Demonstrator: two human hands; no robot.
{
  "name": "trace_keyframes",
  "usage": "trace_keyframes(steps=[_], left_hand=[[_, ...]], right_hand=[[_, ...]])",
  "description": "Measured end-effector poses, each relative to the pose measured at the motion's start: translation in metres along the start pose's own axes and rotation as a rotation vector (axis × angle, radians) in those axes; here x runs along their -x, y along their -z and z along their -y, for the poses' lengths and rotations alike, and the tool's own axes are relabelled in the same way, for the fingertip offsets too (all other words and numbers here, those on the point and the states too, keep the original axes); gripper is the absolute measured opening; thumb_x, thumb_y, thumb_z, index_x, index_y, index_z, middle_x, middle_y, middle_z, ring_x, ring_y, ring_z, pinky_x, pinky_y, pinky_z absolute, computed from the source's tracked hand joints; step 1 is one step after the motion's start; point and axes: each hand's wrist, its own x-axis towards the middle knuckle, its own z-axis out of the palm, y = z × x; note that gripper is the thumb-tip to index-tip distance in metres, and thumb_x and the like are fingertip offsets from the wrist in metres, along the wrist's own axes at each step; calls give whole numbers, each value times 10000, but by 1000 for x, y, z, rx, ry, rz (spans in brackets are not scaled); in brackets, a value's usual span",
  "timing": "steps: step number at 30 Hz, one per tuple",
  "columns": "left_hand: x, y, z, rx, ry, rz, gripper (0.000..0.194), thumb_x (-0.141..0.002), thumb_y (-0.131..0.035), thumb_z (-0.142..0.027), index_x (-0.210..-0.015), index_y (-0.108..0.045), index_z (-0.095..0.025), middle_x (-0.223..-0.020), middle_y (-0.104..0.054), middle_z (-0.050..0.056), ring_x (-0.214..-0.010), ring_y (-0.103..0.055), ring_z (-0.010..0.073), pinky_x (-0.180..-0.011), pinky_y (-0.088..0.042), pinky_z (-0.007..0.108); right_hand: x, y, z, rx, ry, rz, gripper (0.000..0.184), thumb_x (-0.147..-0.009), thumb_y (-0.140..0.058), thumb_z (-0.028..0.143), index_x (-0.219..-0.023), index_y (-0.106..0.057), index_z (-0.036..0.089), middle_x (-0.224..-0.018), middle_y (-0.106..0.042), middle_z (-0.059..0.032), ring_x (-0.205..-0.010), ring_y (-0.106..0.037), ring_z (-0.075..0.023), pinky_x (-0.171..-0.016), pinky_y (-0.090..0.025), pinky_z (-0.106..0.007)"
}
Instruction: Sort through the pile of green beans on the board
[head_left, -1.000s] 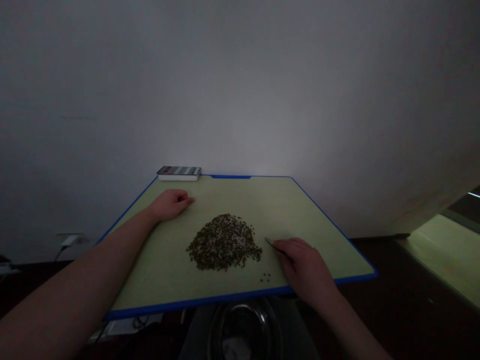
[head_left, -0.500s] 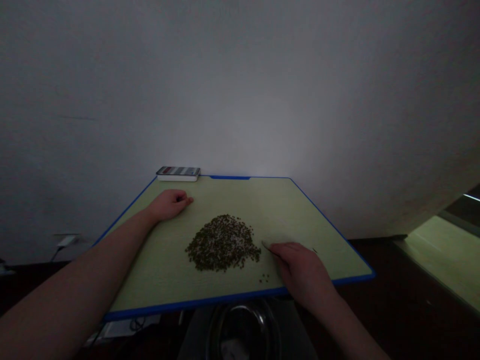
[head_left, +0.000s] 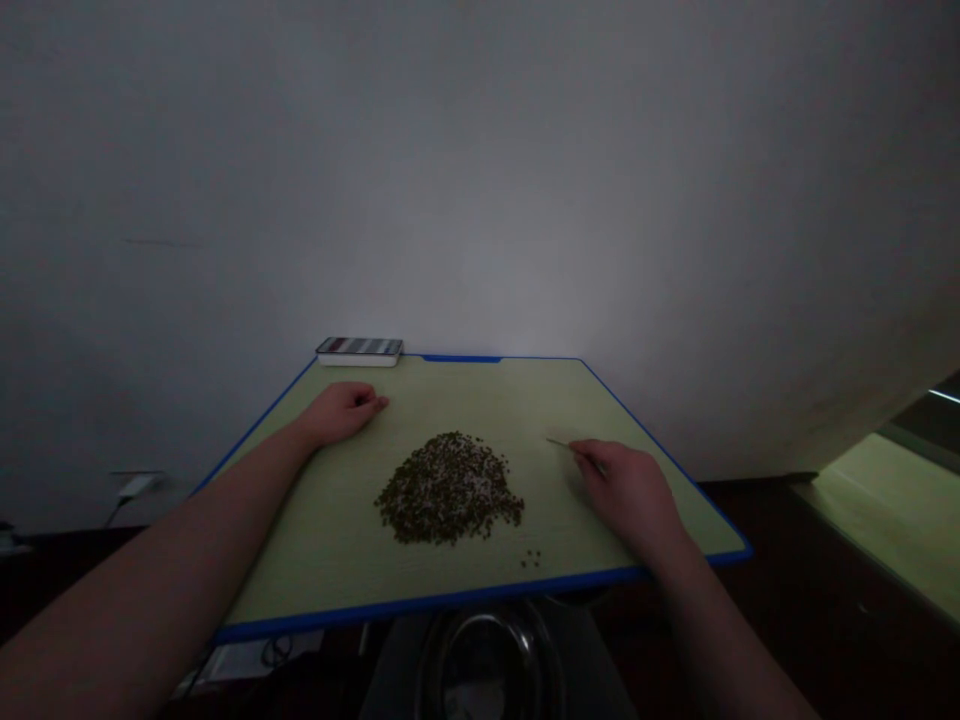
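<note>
A heap of small brown and pale seeds or beans lies on the light-green tabletop, in its middle. My right hand, to the right of the heap, pinches a thin, slender tool whose tip points left. The tool's exact kind is too dark to make out. On the left, my left hand rests on the tabletop with its fingers curled in, and nothing shows in it. Several loose pieces lie apart from the heap by the front edge.
A phone lies on a white box at the table's back left corner, by the wall. A shiny metal bowl sits below the front edge. A blue rim borders the table. A plug with a cord is at left.
My right hand has moved up and to the right, away from the heap's right edge, with the thin tool still in it. My left hand stays where it was.
</note>
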Motion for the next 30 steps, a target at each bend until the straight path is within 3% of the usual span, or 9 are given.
trace_keyframes(steps=[9, 18, 24, 30], left_hand=[[0, 0, 0, 3, 7, 9, 402, -745, -414, -527, -528, -406, -189, -485, -361, -32, -499, -371, 116, -487, -257, 252], [1, 1, -2, 14, 7, 4, 375, -734, -429, -499, -525, -430, -187, -487, -394, -26, -498, -377, 116, -479, -257, 247], [0, 0, -1, 17, 8, 3, 380, -731, -429, -505, -520, -422, -190, -476, -380, -27, -497, -373, 117, -479, -250, 247], [0, 0, 0, -7, 3, -3, 389, -739, -421, -515, -524, -403, -191, -481, -372, -28, -495, -363, 115, -484, -246, 250]], right_hand=[[46, 10, 15, -263, 150, 186, 244, -843, -447, 201, -923, -677, 216, -870, -699, -30, -810, -640, -164, -731, -498, -294], [40, 4, 19, -256, 172, 141, 254, -826, -450, 163, -926, -679, 209, -867, -699, -38, -807, -640, -166, -743, -505, -304], [58, 9, 16, -253, 211, 120, 256, -830, -441, 145, -933, -669, 201, -880, -694, -49, -811, -635, -164, -748, -513, -303], [72, 8, 28, -282, 349, 109, 323, -786, -445, 70, -994, -660, 192, -963, -692, -58, -874, -623, -172, -809, -506, -324]])
